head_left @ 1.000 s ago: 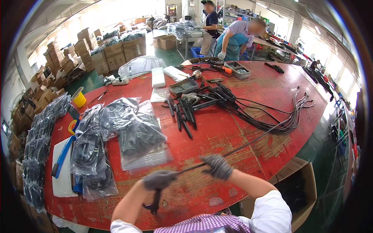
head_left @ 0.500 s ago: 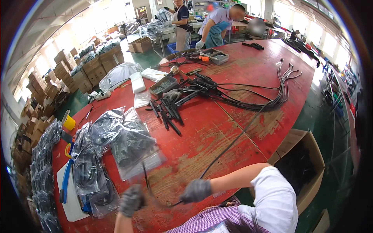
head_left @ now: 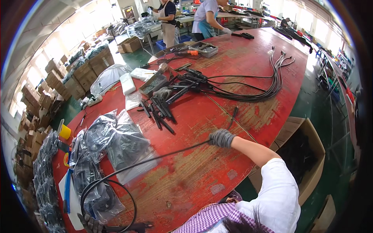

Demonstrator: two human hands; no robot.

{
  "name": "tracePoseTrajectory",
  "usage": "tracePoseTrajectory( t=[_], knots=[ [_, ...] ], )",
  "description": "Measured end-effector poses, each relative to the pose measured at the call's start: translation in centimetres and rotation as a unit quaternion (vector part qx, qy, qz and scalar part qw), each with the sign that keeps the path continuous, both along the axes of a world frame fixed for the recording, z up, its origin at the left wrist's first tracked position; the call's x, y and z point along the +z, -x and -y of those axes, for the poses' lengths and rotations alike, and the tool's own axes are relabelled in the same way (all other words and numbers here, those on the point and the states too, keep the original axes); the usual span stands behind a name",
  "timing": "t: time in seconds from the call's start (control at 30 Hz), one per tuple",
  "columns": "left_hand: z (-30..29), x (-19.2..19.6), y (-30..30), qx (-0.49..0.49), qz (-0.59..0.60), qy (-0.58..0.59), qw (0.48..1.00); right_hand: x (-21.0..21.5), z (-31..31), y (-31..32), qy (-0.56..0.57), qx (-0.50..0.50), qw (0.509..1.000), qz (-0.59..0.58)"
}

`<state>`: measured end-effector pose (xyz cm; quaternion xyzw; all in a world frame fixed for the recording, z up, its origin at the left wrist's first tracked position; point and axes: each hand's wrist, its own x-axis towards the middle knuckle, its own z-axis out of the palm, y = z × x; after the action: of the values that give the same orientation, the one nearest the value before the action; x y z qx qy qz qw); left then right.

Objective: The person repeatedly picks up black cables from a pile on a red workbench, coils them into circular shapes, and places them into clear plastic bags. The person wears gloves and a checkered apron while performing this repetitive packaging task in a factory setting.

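A long black cable (head_left: 171, 153) stretches across the red table between my two grey-gloved hands. My right hand (head_left: 221, 138) is closed round it near one end, and a short tail with a dark tip sticks out past the fist. At the lower left, the cable bends into a loose loop. There my left hand (head_left: 91, 224), partly cut off by the picture's lower edge, is closed on the loop. Beneath the loop lie clear plastic bags (head_left: 91, 171) with coiled black cables in them. Another clear bag (head_left: 128, 147) with dark contents lies beside them.
Black handle-like parts (head_left: 157, 112) and a bundle of cables (head_left: 268, 93) lie farther up the red table (head_left: 202, 167). A parts tray (head_left: 153, 85) stands behind. At the right is an open carton (head_left: 307, 155) of dark things. Two people stand across the table.
My right hand has moved away and to the right with the cable end, my left hand down and left. The cable is pulled out straighter, with a loop at left.
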<state>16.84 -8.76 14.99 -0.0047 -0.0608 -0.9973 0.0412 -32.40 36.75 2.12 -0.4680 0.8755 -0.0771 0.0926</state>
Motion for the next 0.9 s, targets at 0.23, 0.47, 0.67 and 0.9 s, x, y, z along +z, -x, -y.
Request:
tracePoseTrajectory(
  t=[0.23, 0.47, 0.67, 0.9],
  knots=[
    [-12.4, 4.0, 10.7, 0.000, 0.337, 0.545, 0.768, 9.6, 11.6, -17.3, 0.165, 0.377, 0.911, 0.017],
    [-15.1, 2.4, 16.2, -0.015, 0.272, 0.582, 0.766, 12.7, 16.5, -20.5, 0.524, 0.199, 0.812, 0.162],
    [-9.3, -0.3, 16.1, -0.240, 0.154, 0.285, 0.915, 7.5, 10.9, -15.5, 0.263, 0.010, 0.920, 0.291],
    [-14.4, -0.7, 20.3, -0.394, 0.550, -0.429, 0.598, 1.5, 12.3, -17.4, 0.383, -0.084, 0.274, 0.878]
  ],
)
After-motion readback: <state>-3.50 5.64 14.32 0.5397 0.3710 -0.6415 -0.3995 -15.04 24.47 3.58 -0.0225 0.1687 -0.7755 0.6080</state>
